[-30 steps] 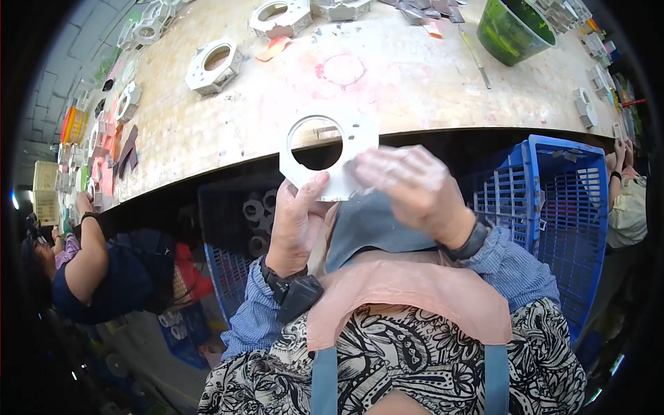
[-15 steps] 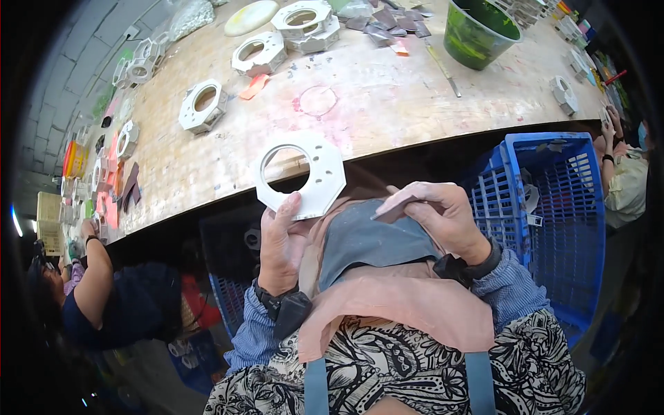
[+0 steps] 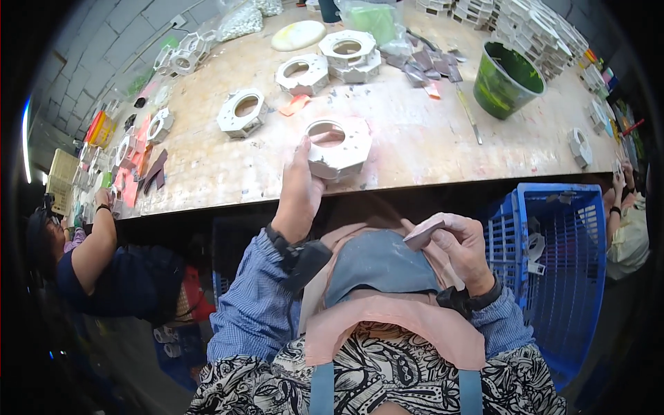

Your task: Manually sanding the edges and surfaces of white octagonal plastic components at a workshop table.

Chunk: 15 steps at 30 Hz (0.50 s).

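Note:
My left hand [image 3: 299, 197] grips a white octagonal frame [image 3: 354, 146] with a large round hole and small holes beside it. Its thumb lies along the near left side. The frame is at the front edge of the wooden table [image 3: 207, 176]; whether it touches the wood I cannot tell. Over my lap, my right hand [image 3: 465, 250] pinches a small brownish-grey piece of sandpaper [image 3: 423, 236] between thumb and fingers. Similar white frames stand farther back: a single one [image 3: 234, 124], another [image 3: 287, 81], and a stack [image 3: 354, 72].
A green-stained tub [image 3: 494, 104] and a thin brush-like stick [image 3: 473, 123] are at the right. Scraps of sandpaper [image 3: 419, 68] lie behind. A blue crate [image 3: 519, 207] stands by my right arm. One person [image 3: 117, 277] works at the left, another [image 3: 631, 225] at the far right.
My left hand has carried the white frame forward from above my lap to the table's edge, tilting it flatter. My right hand keeps the sandpaper over my lap. The whole view has shifted.

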Each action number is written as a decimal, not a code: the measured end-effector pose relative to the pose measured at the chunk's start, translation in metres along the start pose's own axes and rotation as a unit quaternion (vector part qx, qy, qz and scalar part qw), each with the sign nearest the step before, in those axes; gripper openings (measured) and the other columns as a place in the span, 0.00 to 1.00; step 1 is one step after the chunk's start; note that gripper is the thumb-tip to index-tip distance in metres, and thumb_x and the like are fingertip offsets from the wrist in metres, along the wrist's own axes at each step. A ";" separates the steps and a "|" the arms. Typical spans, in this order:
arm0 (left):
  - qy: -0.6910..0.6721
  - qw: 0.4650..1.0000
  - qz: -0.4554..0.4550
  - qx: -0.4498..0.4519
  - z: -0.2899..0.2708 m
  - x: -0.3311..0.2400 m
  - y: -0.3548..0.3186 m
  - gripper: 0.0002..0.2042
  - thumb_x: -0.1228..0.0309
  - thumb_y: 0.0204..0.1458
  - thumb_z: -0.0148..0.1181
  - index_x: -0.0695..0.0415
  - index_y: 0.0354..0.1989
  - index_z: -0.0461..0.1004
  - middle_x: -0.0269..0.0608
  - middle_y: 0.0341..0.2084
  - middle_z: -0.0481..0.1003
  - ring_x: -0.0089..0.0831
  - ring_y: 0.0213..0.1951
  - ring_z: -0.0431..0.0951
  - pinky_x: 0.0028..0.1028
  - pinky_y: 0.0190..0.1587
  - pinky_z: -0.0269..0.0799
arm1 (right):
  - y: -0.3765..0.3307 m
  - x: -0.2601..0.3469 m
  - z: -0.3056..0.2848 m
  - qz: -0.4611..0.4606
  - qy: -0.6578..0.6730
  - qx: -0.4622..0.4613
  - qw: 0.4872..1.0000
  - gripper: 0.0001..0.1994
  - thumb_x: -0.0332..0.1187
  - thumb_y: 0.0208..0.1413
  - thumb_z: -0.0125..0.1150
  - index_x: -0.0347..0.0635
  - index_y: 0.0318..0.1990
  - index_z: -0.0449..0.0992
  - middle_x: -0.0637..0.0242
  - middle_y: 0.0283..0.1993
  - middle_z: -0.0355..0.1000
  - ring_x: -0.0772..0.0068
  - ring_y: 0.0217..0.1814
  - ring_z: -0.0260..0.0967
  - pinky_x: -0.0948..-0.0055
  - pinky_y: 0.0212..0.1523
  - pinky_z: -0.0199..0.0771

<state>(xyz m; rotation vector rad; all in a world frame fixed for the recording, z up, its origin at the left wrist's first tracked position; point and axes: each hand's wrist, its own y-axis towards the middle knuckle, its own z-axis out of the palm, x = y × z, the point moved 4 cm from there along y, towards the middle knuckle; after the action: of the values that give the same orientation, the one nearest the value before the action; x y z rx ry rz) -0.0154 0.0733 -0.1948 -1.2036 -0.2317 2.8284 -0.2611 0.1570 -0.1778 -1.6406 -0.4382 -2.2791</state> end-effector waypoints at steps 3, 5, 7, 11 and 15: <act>0.485 0.809 0.228 -0.243 -0.022 -0.027 0.011 0.27 0.60 0.59 0.53 0.70 0.59 0.60 0.59 0.53 0.63 0.49 0.55 0.64 0.40 0.58 0.59 | 0.001 0.004 0.000 0.020 -0.004 -0.016 1.000 0.09 0.20 0.58 0.54 0.24 0.43 0.75 0.56 0.39 0.76 0.72 0.40 0.74 0.74 0.45 0.75; 0.607 0.701 0.291 -0.236 -0.013 -0.027 -0.006 0.26 0.62 0.56 0.56 0.68 0.57 0.63 0.60 0.54 0.61 0.51 0.57 0.62 0.40 0.58 0.58 | 0.002 0.000 -0.005 0.015 -0.001 -0.022 1.000 0.09 0.22 0.58 0.55 0.24 0.44 0.75 0.57 0.40 0.76 0.72 0.41 0.74 0.73 0.46 0.75; 0.687 0.620 0.340 -0.164 0.030 -0.029 -0.035 0.19 0.69 0.48 0.62 0.63 0.48 0.71 0.58 0.52 0.64 0.49 0.55 0.63 0.40 0.57 0.57 | 0.002 -0.003 -0.014 0.016 -0.006 -0.041 0.999 0.10 0.23 0.59 0.55 0.24 0.44 0.75 0.57 0.40 0.76 0.72 0.42 0.74 0.73 0.46 0.76; 0.335 0.907 0.049 0.250 0.099 -0.046 -0.104 0.02 0.81 0.48 0.61 0.64 0.27 0.74 0.45 0.30 0.73 0.33 0.36 0.73 0.30 0.43 0.67 | 0.002 -0.006 -0.013 0.020 0.016 -0.039 0.999 0.10 0.25 0.59 0.56 0.25 0.44 0.75 0.57 0.40 0.76 0.71 0.42 0.74 0.72 0.47 0.76; 0.163 0.882 0.023 0.442 0.129 -0.067 -0.140 0.04 0.78 0.48 0.66 0.67 0.28 0.78 0.42 0.28 0.73 0.35 0.33 0.72 0.34 0.41 0.63 | 0.013 -0.008 0.002 0.044 -0.038 -0.051 0.997 0.09 0.26 0.58 0.55 0.27 0.37 0.77 0.59 0.33 0.77 0.74 0.36 0.75 0.72 0.47 0.74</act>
<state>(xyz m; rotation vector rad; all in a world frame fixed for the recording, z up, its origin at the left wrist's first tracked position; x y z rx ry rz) -0.0625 0.1890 -0.0359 -1.3558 0.9929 2.1888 -0.2515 0.1461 -0.1844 -1.7637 -0.2647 -2.2141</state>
